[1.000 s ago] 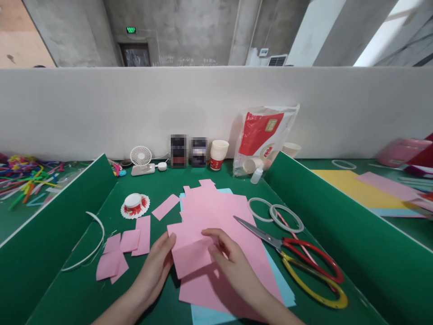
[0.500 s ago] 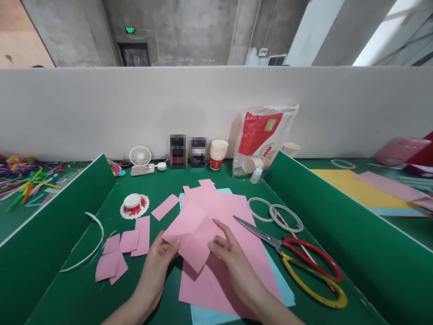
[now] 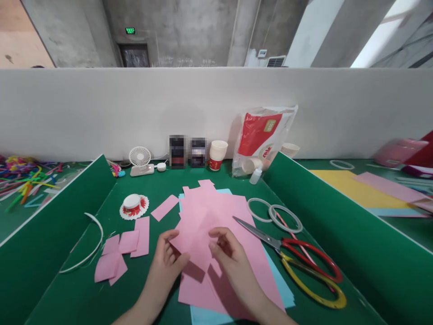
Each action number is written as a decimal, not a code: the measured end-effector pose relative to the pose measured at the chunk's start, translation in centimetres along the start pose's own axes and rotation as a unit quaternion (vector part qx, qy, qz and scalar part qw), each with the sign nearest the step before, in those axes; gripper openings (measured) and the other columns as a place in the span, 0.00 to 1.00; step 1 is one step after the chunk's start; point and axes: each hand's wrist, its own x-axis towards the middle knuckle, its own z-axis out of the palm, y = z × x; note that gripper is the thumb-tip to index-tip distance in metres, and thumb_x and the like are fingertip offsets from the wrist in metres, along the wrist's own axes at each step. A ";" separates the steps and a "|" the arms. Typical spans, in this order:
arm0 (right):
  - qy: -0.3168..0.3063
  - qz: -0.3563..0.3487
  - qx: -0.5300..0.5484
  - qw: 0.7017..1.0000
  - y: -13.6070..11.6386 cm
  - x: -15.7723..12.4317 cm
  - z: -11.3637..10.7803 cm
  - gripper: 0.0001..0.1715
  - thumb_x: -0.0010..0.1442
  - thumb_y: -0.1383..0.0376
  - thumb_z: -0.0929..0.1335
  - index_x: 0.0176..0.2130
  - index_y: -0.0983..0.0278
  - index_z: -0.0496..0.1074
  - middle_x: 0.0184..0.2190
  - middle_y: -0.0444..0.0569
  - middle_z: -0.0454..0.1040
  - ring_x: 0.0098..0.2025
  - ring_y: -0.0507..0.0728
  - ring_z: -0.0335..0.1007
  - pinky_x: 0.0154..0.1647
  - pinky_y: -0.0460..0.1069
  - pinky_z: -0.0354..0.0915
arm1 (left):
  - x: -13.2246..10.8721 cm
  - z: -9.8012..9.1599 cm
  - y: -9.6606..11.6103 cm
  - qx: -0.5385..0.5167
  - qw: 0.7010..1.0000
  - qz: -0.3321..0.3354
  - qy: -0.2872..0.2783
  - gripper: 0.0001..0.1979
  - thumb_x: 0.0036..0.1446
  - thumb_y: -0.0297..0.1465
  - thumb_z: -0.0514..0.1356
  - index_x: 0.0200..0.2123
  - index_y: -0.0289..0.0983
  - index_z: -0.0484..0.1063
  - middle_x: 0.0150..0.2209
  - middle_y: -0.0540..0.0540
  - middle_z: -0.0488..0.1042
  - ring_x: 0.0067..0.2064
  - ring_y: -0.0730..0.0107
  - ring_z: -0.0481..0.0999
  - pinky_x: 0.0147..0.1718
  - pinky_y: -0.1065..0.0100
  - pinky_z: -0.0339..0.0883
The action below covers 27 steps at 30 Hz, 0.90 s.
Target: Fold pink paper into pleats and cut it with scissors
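Note:
Both hands hold one small pink paper square [image 3: 195, 239] lifted a little above a large pink sheet [image 3: 233, 257] on the green table. My left hand [image 3: 165, 266] pinches its left edge with thumb and fingers. My right hand [image 3: 230, 262] pinches its right side, fingers curled. A light blue sheet [image 3: 287, 295] lies under the pink one.
Several cut pink squares [image 3: 118, 255] lie to the left, with a white curved strip [image 3: 91, 253] and a small cup-hat [image 3: 134, 206]. Red-and-yellow scissors [image 3: 297, 257] and tape rings [image 3: 275, 214] lie to the right. Green dividers [image 3: 338, 225] wall both sides; cups, a fan and a bag stand at the back.
The small pink piece was lifted off the sheet and turned; both hands now pinch it closer together, with its corner pointing down.

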 end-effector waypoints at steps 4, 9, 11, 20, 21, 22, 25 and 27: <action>-0.021 0.023 0.020 0.999 -0.3 0.3 -0.2 0.07 0.46 0.65 0.66 0.31 0.61 0.66 0.25 0.41 0.62 0.27 0.51 0.58 0.27 0.44 0.57 | 0.5 -0.4 0.3 -0.013 0.998 0.025 0.048 0.21 0.35 0.33 0.62 0.37 0.41 0.62 0.30 0.52 0.67 0.33 0.68 0.70 0.32 0.69 0.63; -0.040 0.046 0.017 0.998 -1.1 0.7 -0.5 0.08 0.45 0.66 0.66 0.31 0.62 0.68 0.26 0.42 0.64 0.30 0.52 0.59 0.31 0.44 0.57 | 0.8 -1.1 0.8 0.066 0.997 0.032 -0.033 0.10 0.40 0.34 0.61 0.30 0.39 0.69 0.29 0.51 0.69 0.36 0.67 0.69 0.34 0.70 0.62; -0.055 0.060 0.008 0.997 -1.3 0.7 -0.6 0.11 0.45 0.66 0.66 0.34 0.61 0.68 0.29 0.43 0.65 0.32 0.53 0.59 0.33 0.45 0.57 | 0.8 -1.1 1.0 0.104 0.993 0.037 -0.033 0.09 0.40 0.34 0.60 0.29 0.39 0.69 0.29 0.50 0.70 0.35 0.66 0.69 0.35 0.69 0.62; -0.052 -0.070 -0.165 0.982 -0.7 0.6 -1.0 0.09 0.53 0.61 0.62 0.30 0.62 0.69 0.29 0.47 0.67 0.33 0.56 0.63 0.34 0.50 0.59 | 0.7 -1.7 0.3 0.287 0.939 0.189 -0.005 0.07 0.49 0.35 0.54 0.23 0.40 0.68 0.26 0.50 0.67 0.32 0.65 0.68 0.31 0.67 0.63; -0.047 -0.093 -0.192 0.976 -0.6 0.5 -1.0 0.09 0.54 0.62 0.61 0.29 0.62 0.69 0.28 0.48 0.66 0.33 0.57 0.63 0.34 0.50 0.60 | 0.7 -1.7 0.3 0.311 0.926 0.215 0.004 0.08 0.49 0.34 0.54 0.22 0.40 0.68 0.26 0.50 0.65 0.32 0.65 0.68 0.31 0.67 0.63; -0.044 -0.115 -0.218 0.968 -0.6 0.5 -1.0 0.09 0.54 0.63 0.61 0.29 0.62 0.69 0.29 0.48 0.65 0.34 0.57 0.62 0.35 0.51 0.60 | 0.7 -1.8 0.3 0.329 0.914 0.238 0.010 0.08 0.49 0.34 0.53 0.21 0.40 0.67 0.28 0.49 0.65 0.33 0.65 0.68 0.32 0.67 0.63; -0.061 -0.170 -0.274 0.944 -0.7 0.3 -1.0 0.08 0.53 0.67 0.61 0.27 0.62 0.68 0.36 0.51 0.63 0.42 0.59 0.60 0.40 0.53 0.58 | 0.5 -1.8 0.3 0.357 0.890 0.284 -0.024 0.08 0.51 0.31 0.52 0.23 0.39 0.67 0.29 0.48 0.68 0.34 0.65 0.69 0.33 0.67 0.64; -0.104 -0.193 -0.291 0.931 -0.8 0.2 -0.8 0.07 0.52 0.69 0.61 0.28 0.62 0.68 0.36 0.51 0.66 0.42 0.59 0.60 0.41 0.53 0.57 | 0.2 -1.7 0.3 0.366 0.877 0.302 -0.072 0.08 0.53 0.30 0.51 0.24 0.39 0.66 0.26 0.48 0.70 0.31 0.67 0.69 0.30 0.68 0.64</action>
